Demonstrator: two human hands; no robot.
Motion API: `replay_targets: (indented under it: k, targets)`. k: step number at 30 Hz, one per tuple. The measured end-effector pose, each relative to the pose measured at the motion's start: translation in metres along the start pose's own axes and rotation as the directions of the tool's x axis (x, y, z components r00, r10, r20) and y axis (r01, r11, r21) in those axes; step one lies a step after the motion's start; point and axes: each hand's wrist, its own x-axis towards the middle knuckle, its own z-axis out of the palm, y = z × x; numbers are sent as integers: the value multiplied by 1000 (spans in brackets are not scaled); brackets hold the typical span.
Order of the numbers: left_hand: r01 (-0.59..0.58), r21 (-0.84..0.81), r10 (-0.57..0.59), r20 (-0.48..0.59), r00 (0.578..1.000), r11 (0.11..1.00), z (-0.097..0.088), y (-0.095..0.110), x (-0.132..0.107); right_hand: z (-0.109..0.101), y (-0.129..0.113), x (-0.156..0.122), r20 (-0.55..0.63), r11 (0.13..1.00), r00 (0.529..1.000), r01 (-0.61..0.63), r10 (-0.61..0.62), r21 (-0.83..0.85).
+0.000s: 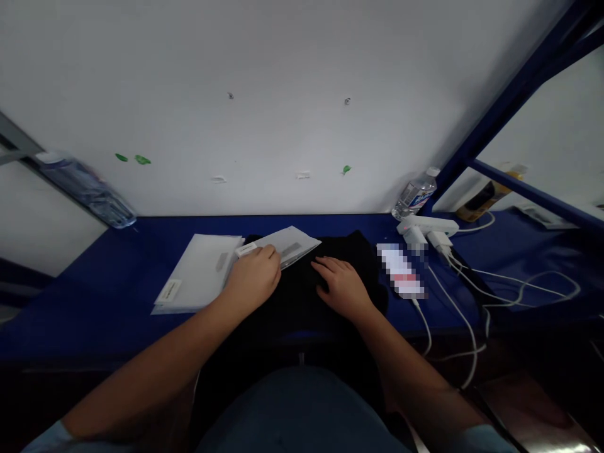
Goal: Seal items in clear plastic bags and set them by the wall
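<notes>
I am pinching the near corner of a white envelope [290, 245] with my left hand [255, 277]. It is lying across the far edge of the black cloth [358, 251] on the blue table [117, 277], just beside a pile of envelopes [201, 274]. My right hand [342, 286] is resting flat and loose on the cloth, gripping nothing. I am guessing the envelope is light, thin, bendy and easy to crease, so holding it by an edge is looking best; it is showing a grey patch in its middle.
</notes>
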Motion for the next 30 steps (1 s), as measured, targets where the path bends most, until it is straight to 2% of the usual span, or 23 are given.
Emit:
replay_targets:
  k: [4,8,12,14,16,18,19,20,22,25,28,30]
  targets:
    - [-88,-121,96,61,994,989,18,-11,-2,-1,0,2,56,1000,998,-14,15,-15]
    - [-120,-165,155,219,963,979,40,-32,3,3,2,0,56,999,998,-39,40,-18]
    - [-101,-185,141,220,965,978,45,-31,0,-2,-1,-2,-9,988,988,-154,154,17]
    - [-71,-179,103,176,979,981,42,-23,-3,-10,-4,-2,-75,957,955,-285,289,59]
    - [-29,-174,52,128,990,984,38,-11,-6,-20,-8,-3,-160,904,891,-412,425,111]
    - [12,-178,5,100,995,984,34,4,-8,-29,-12,-2,-253,869,831,-473,496,147]
    - [32,-181,-15,95,995,983,32,11,-8,-32,-15,-2,-293,868,818,-472,496,152]
    - [53,-183,-36,97,995,982,31,18,-7,-33,-18,-2,-322,880,819,-451,474,148]
    - [101,-182,-80,116,990,978,31,29,-5,-33,-23,-2,-335,920,857,-376,392,115]
    - [127,-167,-100,161,982,978,33,32,0,-25,-30,-5,-198,976,956,-218,219,26]
    - [17,-187,18,183,983,982,36,21,5,-16,-32,-10,5,994,995,-103,103,-38]
    - [-81,-221,124,188,974,972,39,11,8,-12,-30,-11,59,996,995,-78,81,-44]
